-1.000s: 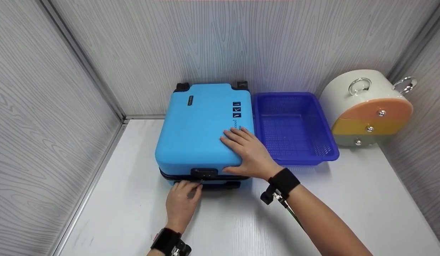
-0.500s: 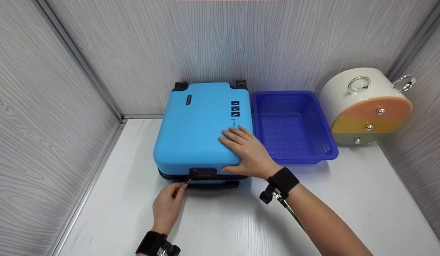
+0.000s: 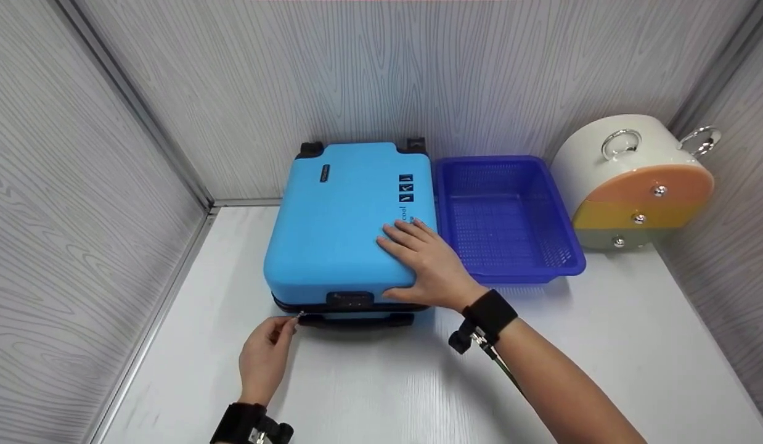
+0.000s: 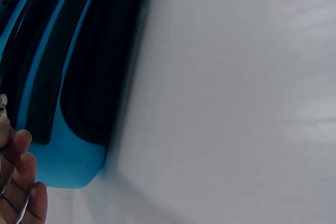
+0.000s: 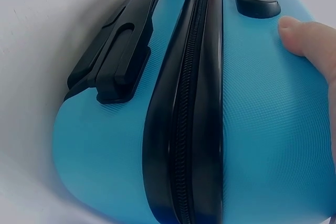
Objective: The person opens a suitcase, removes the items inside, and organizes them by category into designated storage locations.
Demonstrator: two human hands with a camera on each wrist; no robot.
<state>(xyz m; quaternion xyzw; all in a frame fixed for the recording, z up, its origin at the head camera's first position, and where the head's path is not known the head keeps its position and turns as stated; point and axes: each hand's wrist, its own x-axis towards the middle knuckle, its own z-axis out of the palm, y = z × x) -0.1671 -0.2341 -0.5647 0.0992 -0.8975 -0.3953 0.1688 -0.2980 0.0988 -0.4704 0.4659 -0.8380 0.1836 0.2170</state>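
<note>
Left hand pinching zip pull at suitcase near-left edge, right hand flat on lid; right wrist view alone shows zip teeth, basket right

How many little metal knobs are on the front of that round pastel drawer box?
3: one on the orange drawer, one on the yellow drawer, one on the green drawer of the round box.

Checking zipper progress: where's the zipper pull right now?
Head view: the zipper pull is pinched by the left hand at the front left corner of the suitcase, left of the black lock and above the table.
</note>
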